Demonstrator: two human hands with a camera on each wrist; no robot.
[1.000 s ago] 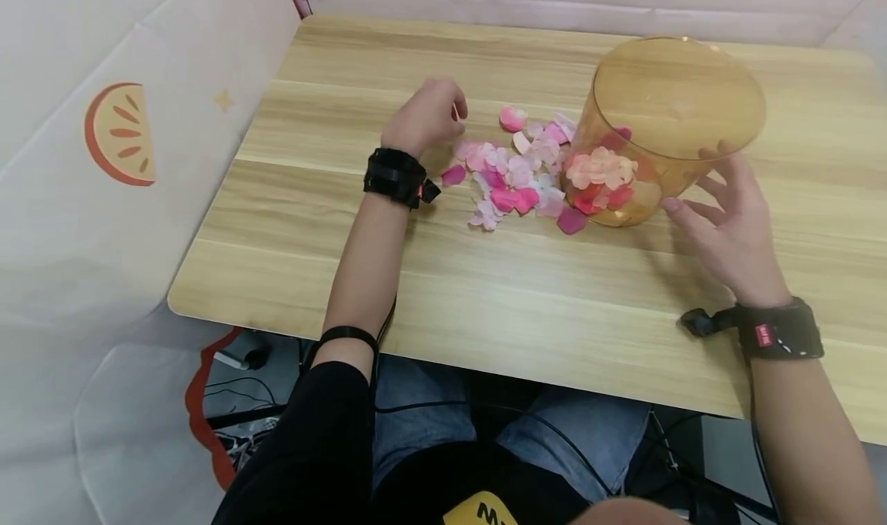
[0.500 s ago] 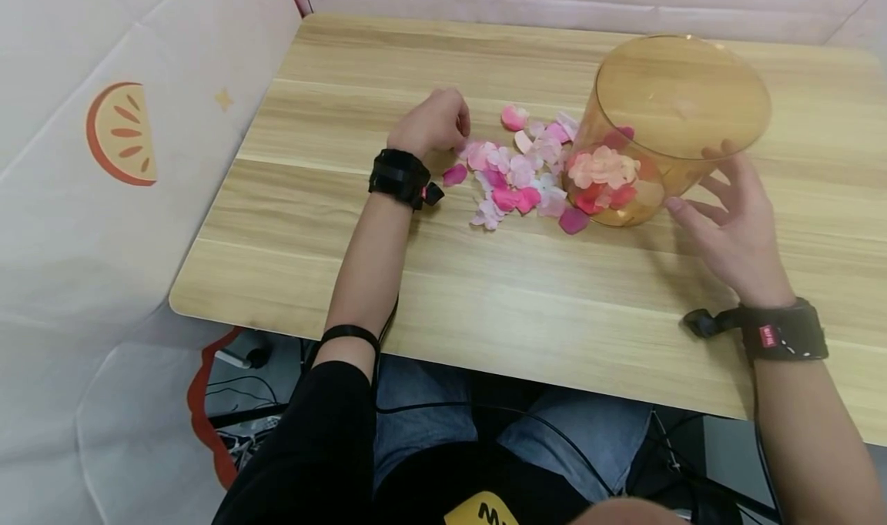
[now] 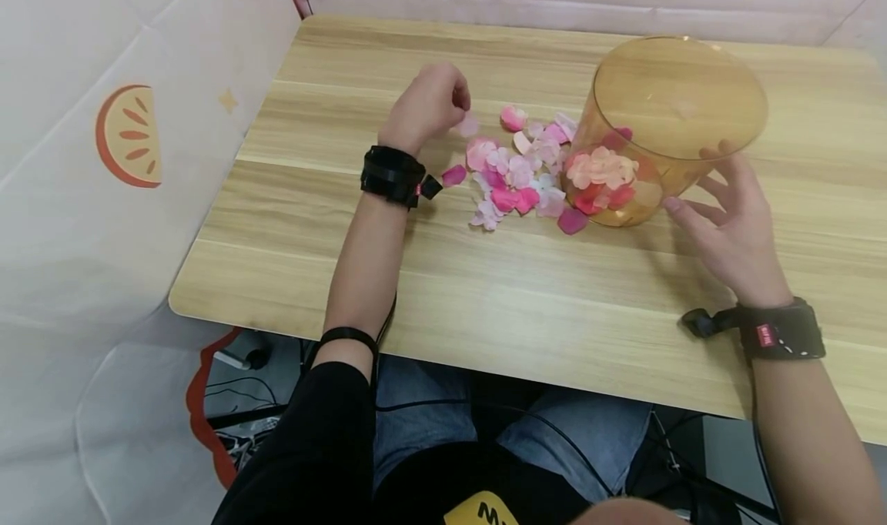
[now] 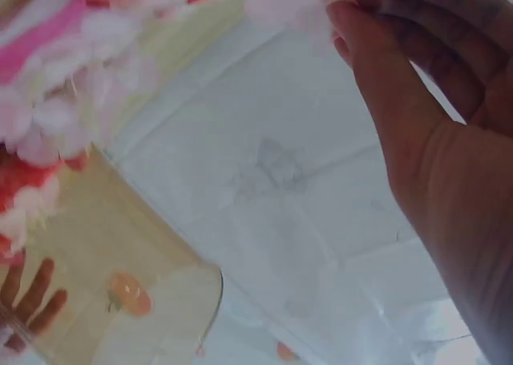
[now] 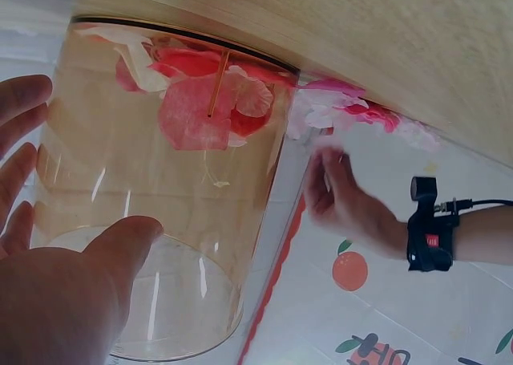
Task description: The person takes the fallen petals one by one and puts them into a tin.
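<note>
Where the left wrist view is blurred and filled by the palm, only a pale petal [image 4: 290, 2] at the fingertips [image 4: 346, 14] and a smear of pink can be made out. In the head view the same pale petal [image 3: 467, 125] is seen pinched in the grip of the left hand [image 3: 424, 105], which is raised above the worktop [image 3: 443, 294] just left of the loose petal pile [image 3: 516, 175]. The fingers are curled, so the contact itself is partly hidden from above.

The right hand [image 3: 728, 221] is held with fingers spread and relaxed against the near right wall of the amber jar [image 3: 668, 125]; nothing is clasped. In the right wrist view the thumb [image 5: 120, 241] is seen near the jar wall [image 5: 160, 196], though actual touch cannot be confirmed. The right forearm is cut off at the lower frame edge.

The worktop's near edge and rounded left corner are in view; bare wood is seen in front of the pile and on the left. A fabric screen with an orange-slice print [image 3: 128, 136] is seen close along the left side.

The jar stands upright and open-topped, right of the pile and touching its nearest petals. Inside, peach, red and pink petals [image 3: 603, 178] are seen lying on the bottom.
</note>
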